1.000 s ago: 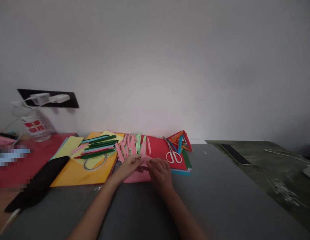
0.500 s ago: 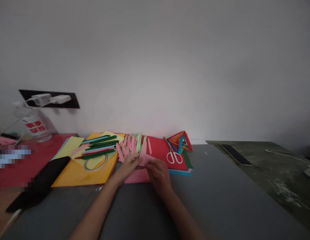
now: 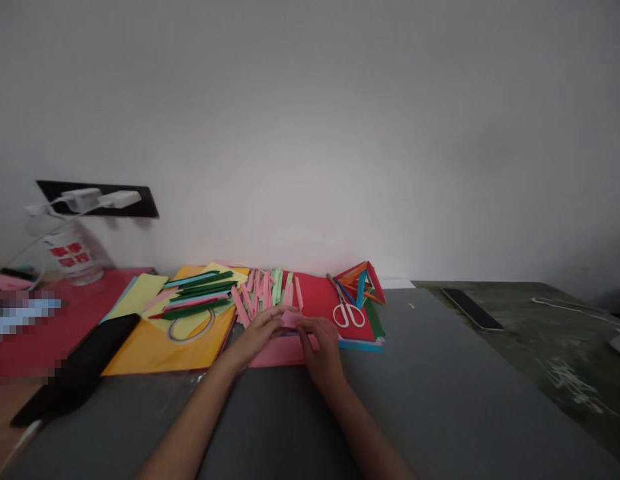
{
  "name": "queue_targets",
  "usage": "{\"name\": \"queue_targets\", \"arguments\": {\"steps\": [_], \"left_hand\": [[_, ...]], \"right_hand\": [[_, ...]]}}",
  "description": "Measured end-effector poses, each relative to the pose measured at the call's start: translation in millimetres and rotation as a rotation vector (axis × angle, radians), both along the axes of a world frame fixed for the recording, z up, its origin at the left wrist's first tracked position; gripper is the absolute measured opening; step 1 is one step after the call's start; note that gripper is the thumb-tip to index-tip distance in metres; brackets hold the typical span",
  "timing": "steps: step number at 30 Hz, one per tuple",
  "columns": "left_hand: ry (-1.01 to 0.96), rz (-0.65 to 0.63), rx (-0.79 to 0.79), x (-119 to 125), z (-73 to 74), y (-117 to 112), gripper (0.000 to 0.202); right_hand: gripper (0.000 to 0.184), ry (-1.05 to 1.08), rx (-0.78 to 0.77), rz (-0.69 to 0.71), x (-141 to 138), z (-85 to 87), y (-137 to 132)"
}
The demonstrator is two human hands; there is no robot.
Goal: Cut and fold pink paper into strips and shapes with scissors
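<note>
A small piece of pink paper is pinched between my two hands, just above a larger pink sheet. My left hand grips its left side, fingers closed. On the right side, my right hand holds it between thumb and fingers. Behind my hands lie folded pink strips and pale green strips. White-handled scissors rest on a red sheet to the right of my right hand.
Yellow-orange sheets carry green, blue and pink strips and a tape ring. A triangular red holder with orange and blue strips stands at the back. A black phone lies right, a black cabled device left, near a bottle.
Both hands have shifted slightly around the pink paper, and less of it shows between them. My right hand's fingers have turned a little, showing more of the pink sheet below.
</note>
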State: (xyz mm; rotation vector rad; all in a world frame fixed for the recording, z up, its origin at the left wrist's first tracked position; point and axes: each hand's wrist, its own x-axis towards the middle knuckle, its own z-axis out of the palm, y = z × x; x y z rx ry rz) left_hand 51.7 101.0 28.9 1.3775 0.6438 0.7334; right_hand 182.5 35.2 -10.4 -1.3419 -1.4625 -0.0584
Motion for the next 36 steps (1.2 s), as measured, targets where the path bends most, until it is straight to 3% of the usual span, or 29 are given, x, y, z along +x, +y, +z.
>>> {"name": "queue_targets", "arguments": {"steps": [5,9,14,36], "left_hand": [[-0.12,-0.077,-0.039,1.3,-1.2,0.0,0.024],[-0.087,-0.132,0.029,3.2,-0.2,-1.2,0.03],[0.012,-0.052,0.18,7.1,2.6,-6.1,0.034],[-0.023,-0.064,0.166,7.6,-2.3,-4.2,0.042]], "right_hand": [[0.014,0.118,-0.012,-0.021,0.4,-0.1,1.0],[0.014,0.171,-0.014,-0.062,2.2,-4.8,2.4],[0.016,0.176,-0.009,-0.049,2.9,-6.6,3.0],[0.016,0.239,-0.003,-0.09,-1.6,-4.0,0.4]]}}
